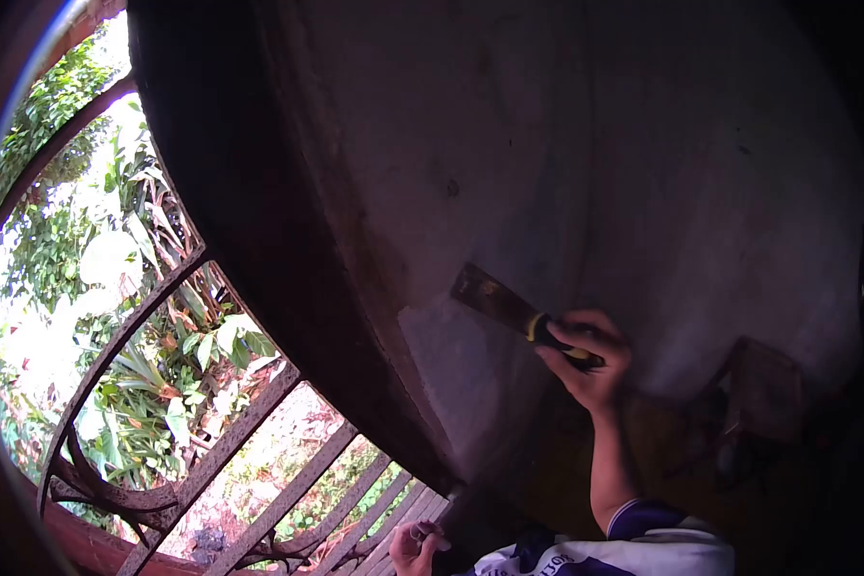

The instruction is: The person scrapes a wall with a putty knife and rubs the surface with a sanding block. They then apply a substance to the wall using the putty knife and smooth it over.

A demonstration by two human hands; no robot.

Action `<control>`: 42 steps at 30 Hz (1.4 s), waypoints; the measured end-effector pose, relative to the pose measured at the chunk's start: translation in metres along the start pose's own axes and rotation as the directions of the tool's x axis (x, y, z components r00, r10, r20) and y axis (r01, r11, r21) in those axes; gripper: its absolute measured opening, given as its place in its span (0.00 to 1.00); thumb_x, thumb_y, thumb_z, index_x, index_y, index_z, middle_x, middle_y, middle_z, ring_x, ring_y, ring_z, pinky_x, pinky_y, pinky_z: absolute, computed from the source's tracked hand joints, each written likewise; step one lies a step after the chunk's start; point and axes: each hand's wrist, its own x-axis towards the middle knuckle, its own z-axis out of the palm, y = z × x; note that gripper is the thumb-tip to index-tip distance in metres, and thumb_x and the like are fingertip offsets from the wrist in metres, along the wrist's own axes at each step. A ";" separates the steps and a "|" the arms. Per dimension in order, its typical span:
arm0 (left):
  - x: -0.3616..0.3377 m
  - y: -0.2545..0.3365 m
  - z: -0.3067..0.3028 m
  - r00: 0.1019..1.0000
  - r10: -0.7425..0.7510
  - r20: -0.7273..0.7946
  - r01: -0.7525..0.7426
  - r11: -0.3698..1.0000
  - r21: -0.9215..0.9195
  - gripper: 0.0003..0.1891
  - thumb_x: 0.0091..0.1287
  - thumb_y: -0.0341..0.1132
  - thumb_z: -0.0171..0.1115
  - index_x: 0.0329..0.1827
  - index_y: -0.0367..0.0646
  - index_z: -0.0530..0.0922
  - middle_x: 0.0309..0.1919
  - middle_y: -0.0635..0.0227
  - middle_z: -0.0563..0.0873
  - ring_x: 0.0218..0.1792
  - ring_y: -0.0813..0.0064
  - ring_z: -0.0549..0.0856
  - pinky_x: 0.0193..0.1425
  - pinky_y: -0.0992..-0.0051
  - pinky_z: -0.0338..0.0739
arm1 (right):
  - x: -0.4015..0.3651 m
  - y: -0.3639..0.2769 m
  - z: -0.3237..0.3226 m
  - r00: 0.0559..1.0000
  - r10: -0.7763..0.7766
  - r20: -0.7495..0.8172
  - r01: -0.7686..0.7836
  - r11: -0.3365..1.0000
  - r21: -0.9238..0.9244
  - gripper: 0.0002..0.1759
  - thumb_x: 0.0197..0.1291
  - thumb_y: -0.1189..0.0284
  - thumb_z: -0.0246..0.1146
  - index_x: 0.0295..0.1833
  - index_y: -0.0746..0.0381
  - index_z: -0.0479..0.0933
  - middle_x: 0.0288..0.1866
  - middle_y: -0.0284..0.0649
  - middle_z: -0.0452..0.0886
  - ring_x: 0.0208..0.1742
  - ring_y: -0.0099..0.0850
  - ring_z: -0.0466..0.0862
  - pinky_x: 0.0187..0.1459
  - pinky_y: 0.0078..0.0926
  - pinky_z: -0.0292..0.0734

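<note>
My right hand (590,355) is closed around the black and yellow handle of a putty knife (492,295). The flat, stained blade points up and left, over the pale wall (509,144). A lighter patch (451,350) of the wall surface lies just below the blade. Low in the view, my left hand (418,549) is held with curled fingers beside the window bars; I cannot tell what is in them.
A window with a rusty metal grille (226,461) fills the left side, with bright plants (202,336) outside. Its dark frame (230,192) borders the wall. A boxy, stool-like object (766,389) stands in shadow at lower right.
</note>
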 end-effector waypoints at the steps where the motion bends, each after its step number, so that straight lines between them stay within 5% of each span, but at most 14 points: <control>1: 0.003 0.000 -0.001 1.000 -0.008 0.017 0.008 1.000 -0.002 0.03 0.71 0.24 0.55 0.45 0.36 0.74 0.37 0.62 0.83 0.32 0.77 0.83 0.38 0.77 0.79 | -0.001 -0.001 -0.010 1.000 -0.001 -0.024 0.001 0.999 -0.032 0.16 0.44 0.82 0.78 0.42 0.62 0.87 0.41 0.38 0.83 0.37 0.23 0.85 0.36 0.20 0.81; 7: 0.010 0.000 -0.008 0.997 -0.027 0.068 0.026 1.000 0.015 0.04 0.70 0.23 0.56 0.46 0.35 0.74 0.39 0.61 0.83 0.31 0.77 0.83 0.38 0.77 0.79 | 0.014 -0.003 0.000 0.995 -0.097 -0.002 0.096 0.991 -0.095 0.15 0.43 0.80 0.78 0.41 0.62 0.88 0.40 0.37 0.84 0.36 0.22 0.86 0.33 0.18 0.78; 8: 0.011 0.002 -0.009 0.996 -0.020 0.085 0.017 0.999 0.039 0.04 0.70 0.23 0.56 0.46 0.35 0.74 0.39 0.60 0.83 0.31 0.77 0.83 0.38 0.77 0.79 | 0.018 -0.002 0.000 0.999 -0.034 -0.009 0.035 0.999 0.018 0.15 0.43 0.80 0.79 0.40 0.62 0.88 0.39 0.38 0.84 0.36 0.22 0.86 0.33 0.19 0.78; 14: 0.012 0.003 -0.018 0.992 -0.049 0.119 0.044 0.998 0.049 0.07 0.69 0.22 0.58 0.48 0.34 0.74 0.41 0.59 0.82 0.33 0.77 0.84 0.39 0.77 0.79 | 0.004 0.005 -0.028 0.996 -0.036 -0.080 0.025 0.991 -0.128 0.15 0.42 0.79 0.79 0.40 0.61 0.88 0.39 0.38 0.84 0.36 0.23 0.85 0.34 0.19 0.79; 17: 0.010 -0.001 -0.023 0.995 0.005 0.103 -0.003 1.000 -0.020 0.08 0.70 0.22 0.58 0.49 0.34 0.74 0.41 0.61 0.82 0.33 0.76 0.84 0.38 0.77 0.79 | 0.019 0.005 0.002 0.994 -0.105 -0.025 0.101 0.988 -0.117 0.17 0.42 0.80 0.79 0.41 0.60 0.88 0.39 0.37 0.84 0.37 0.23 0.85 0.35 0.19 0.79; 18: 0.008 -0.002 -0.023 0.996 -0.033 0.082 0.040 0.996 -0.082 0.08 0.70 0.22 0.58 0.50 0.35 0.74 0.41 0.61 0.82 0.33 0.75 0.84 0.38 0.77 0.79 | 0.018 0.014 0.002 0.999 -0.041 -0.035 0.041 0.999 0.020 0.17 0.41 0.80 0.79 0.41 0.60 0.88 0.40 0.38 0.84 0.38 0.24 0.85 0.35 0.20 0.80; 24: 0.007 0.002 -0.025 0.996 -0.020 0.090 0.020 1.000 -0.003 0.07 0.70 0.22 0.58 0.48 0.36 0.74 0.40 0.60 0.82 0.32 0.76 0.84 0.35 0.78 0.79 | 0.005 0.018 -0.024 0.996 -0.053 -0.072 0.039 0.982 -0.184 0.18 0.41 0.80 0.79 0.42 0.61 0.88 0.42 0.37 0.84 0.38 0.23 0.85 0.35 0.21 0.80; 28: 0.008 0.007 -0.026 0.991 0.036 0.127 -0.030 0.998 -0.051 0.06 0.70 0.22 0.58 0.46 0.36 0.73 0.40 0.59 0.82 0.32 0.76 0.83 0.36 0.78 0.79 | 0.026 0.023 0.002 0.998 -0.043 -0.044 0.043 0.999 0.011 0.17 0.40 0.80 0.80 0.41 0.61 0.88 0.42 0.37 0.84 0.38 0.23 0.85 0.35 0.20 0.80; 34: 0.008 0.004 -0.023 0.996 -0.002 0.085 0.006 0.999 -0.049 0.04 0.69 0.21 0.58 0.42 0.36 0.72 0.39 0.59 0.82 0.32 0.77 0.83 0.35 0.78 0.78 | 0.012 0.033 -0.025 0.993 -0.065 -0.102 0.053 0.992 -0.116 0.16 0.40 0.81 0.79 0.40 0.62 0.87 0.41 0.36 0.85 0.40 0.23 0.85 0.36 0.19 0.79; 38: 0.003 0.009 -0.021 0.995 0.012 0.099 -0.007 0.999 -0.053 0.03 0.69 0.21 0.57 0.42 0.36 0.72 0.38 0.59 0.82 0.31 0.77 0.83 0.35 0.78 0.78 | 0.022 0.028 0.007 0.994 -0.090 -0.057 0.091 0.996 0.024 0.15 0.40 0.80 0.80 0.38 0.62 0.87 0.42 0.37 0.85 0.40 0.24 0.86 0.36 0.21 0.80; 42: 0.003 0.015 -0.014 0.994 0.004 0.108 -0.007 1.000 0.029 0.03 0.69 0.22 0.57 0.44 0.35 0.74 0.35 0.61 0.83 0.30 0.76 0.83 0.36 0.78 0.78 | 0.014 0.026 -0.014 0.998 -0.052 -0.041 0.049 0.997 -0.059 0.16 0.40 0.80 0.80 0.39 0.62 0.87 0.42 0.38 0.85 0.40 0.25 0.86 0.37 0.21 0.80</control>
